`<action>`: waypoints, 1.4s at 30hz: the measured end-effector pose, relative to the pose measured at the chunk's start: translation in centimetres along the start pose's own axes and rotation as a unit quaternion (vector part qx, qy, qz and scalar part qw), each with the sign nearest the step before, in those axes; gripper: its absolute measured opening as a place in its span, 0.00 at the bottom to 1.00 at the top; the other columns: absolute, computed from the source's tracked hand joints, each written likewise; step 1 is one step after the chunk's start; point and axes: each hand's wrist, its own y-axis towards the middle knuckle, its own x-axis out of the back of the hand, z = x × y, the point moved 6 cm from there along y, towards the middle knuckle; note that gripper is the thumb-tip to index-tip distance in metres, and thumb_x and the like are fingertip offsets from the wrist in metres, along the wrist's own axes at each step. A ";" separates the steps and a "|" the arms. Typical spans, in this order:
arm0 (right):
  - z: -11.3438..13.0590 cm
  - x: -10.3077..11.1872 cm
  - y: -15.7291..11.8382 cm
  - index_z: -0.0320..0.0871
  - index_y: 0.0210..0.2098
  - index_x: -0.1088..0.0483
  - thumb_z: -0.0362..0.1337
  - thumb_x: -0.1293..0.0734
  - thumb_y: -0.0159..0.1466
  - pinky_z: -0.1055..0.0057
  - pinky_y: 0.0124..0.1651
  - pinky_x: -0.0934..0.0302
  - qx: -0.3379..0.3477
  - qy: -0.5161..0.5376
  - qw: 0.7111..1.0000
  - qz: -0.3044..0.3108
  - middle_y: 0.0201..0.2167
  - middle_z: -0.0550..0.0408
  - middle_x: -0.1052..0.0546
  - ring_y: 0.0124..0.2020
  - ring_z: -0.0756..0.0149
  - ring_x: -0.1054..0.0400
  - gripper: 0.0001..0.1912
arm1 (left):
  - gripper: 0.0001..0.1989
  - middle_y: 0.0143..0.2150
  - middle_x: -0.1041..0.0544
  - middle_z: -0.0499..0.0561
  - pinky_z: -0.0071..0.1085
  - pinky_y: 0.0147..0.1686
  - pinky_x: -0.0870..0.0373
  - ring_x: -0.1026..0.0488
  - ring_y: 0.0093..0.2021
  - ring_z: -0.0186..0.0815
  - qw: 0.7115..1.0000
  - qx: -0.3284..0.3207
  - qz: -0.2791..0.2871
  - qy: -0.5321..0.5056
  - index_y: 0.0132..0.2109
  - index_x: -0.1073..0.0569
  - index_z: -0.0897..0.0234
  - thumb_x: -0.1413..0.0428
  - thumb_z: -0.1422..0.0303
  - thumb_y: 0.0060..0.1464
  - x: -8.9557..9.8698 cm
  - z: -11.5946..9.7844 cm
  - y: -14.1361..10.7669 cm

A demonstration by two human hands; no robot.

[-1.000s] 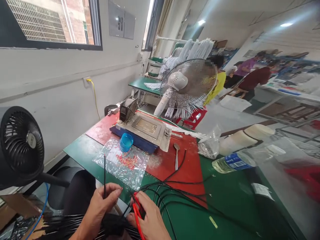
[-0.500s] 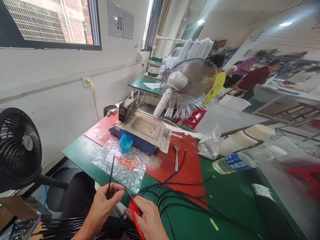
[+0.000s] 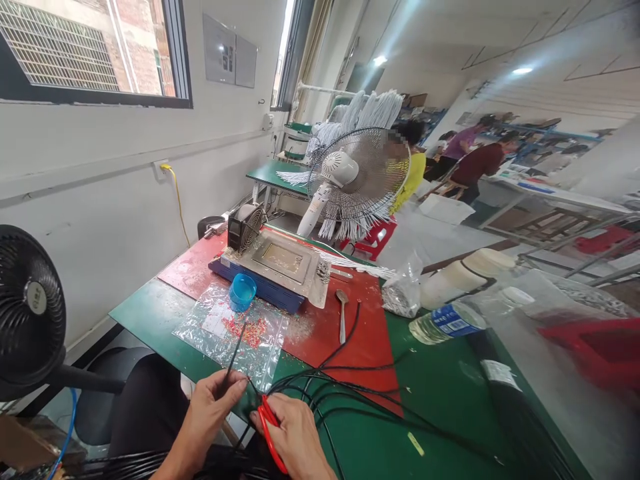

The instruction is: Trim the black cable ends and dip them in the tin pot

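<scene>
My left hand (image 3: 214, 403) is closed, thumb and fingers pinching a thin black cable (image 3: 236, 355) whose free end points up and away. My right hand (image 3: 295, 430) is wrapped around a red-handled tool (image 3: 270, 437); its head is too small and dark to tell the kind. The tool's front lies close to a short dark cable end by my left fingertips; whether they touch I cannot tell. Beyond the hands, a clear plastic bag (image 3: 197, 327) lies flat with small red and yellow bits (image 3: 253, 333) scattered on it. A blue cup (image 3: 243, 293) stands on the bag.
Several black cables (image 3: 345, 383) spread across the green tabletop (image 3: 370, 440) and red mat (image 3: 367, 327). A spoon (image 3: 343, 317) lies there, near a blue-based heating unit with a metal top (image 3: 267, 267). A bottle (image 3: 445, 323) stands right; fans (image 3: 350, 173) stand ahead and left.
The camera view has shifted slightly, so the bench appears further left. The cable's upper end leans more to the right. Both hands keep their grips.
</scene>
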 end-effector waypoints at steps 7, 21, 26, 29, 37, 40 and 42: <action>0.9 -0.8 0.0 0.41 0.16 0.40 0.37 0.38 0.58 0.72 0.24 0.63 0.040 0.013 0.999 -0.017 0.16 0.61 0.41 0.19 0.75 0.51 0.16 | 0.19 0.16 0.42 0.40 0.26 0.18 0.57 0.53 0.17 0.26 0.999 0.026 -0.003 -0.022 0.35 0.23 0.66 0.39 0.54 0.43 1.3 1.1 -1.0; 3.4 -3.7 2.0 0.41 0.18 0.39 0.60 0.35 0.52 0.80 0.13 0.57 -0.112 0.544 0.826 0.102 0.10 0.65 0.40 0.10 0.80 0.50 0.27 | 0.21 0.18 0.36 0.44 0.26 0.18 0.56 0.48 0.18 0.26 0.993 0.049 -0.032 -0.100 0.30 0.25 0.68 0.37 0.53 0.39 1.9 0.3 -3.6; 3.6 -3.9 1.5 0.41 0.20 0.39 0.60 0.34 0.51 0.79 0.14 0.55 -0.091 0.506 0.850 0.110 0.11 0.64 0.39 0.11 0.78 0.49 0.26 | 0.20 0.17 0.39 0.43 0.26 0.17 0.57 0.50 0.17 0.26 0.996 0.035 -0.010 -0.082 0.29 0.26 0.68 0.39 0.52 0.41 1.8 0.8 -3.3; 3.4 -3.0 1.2 0.40 0.19 0.36 0.58 0.34 0.53 0.78 0.18 0.55 -0.048 0.421 0.904 0.055 0.13 0.63 0.40 0.14 0.77 0.47 0.25 | 0.21 0.17 0.38 0.43 0.26 0.18 0.57 0.49 0.17 0.26 0.996 0.038 0.005 -0.077 0.29 0.26 0.68 0.40 0.51 0.41 1.7 0.9 -3.1; 3.6 -4.8 0.8 0.39 0.20 0.35 0.58 0.36 0.54 0.80 0.12 0.58 -0.110 0.569 0.807 0.110 0.10 0.65 0.40 0.09 0.79 0.51 0.26 | 0.16 0.18 0.35 0.45 0.26 0.20 0.50 0.43 0.18 0.28 0.985 0.039 0.085 -0.147 0.26 0.29 0.66 0.44 0.57 0.51 0.0 0.6 -3.4; 3.6 -5.6 0.6 0.39 0.20 0.35 0.56 0.33 0.52 0.81 0.10 0.57 -0.143 0.643 0.742 0.124 0.10 0.65 0.39 0.08 0.81 0.52 0.24 | 0.17 0.18 0.32 0.47 0.27 0.21 0.46 0.41 0.18 0.29 0.981 0.049 0.090 -0.167 0.27 0.29 0.66 0.45 0.55 0.51 -0.3 0.9 -3.5; 3.6 -5.5 0.6 0.38 0.21 0.34 0.54 0.31 0.51 0.82 0.10 0.56 -0.143 0.654 0.733 0.123 0.10 0.65 0.39 0.08 0.81 0.51 0.24 | 0.16 0.19 0.32 0.47 0.27 0.21 0.47 0.42 0.17 0.28 0.980 0.051 0.084 -0.171 0.27 0.29 0.66 0.44 0.56 0.50 -0.2 1.1 -3.5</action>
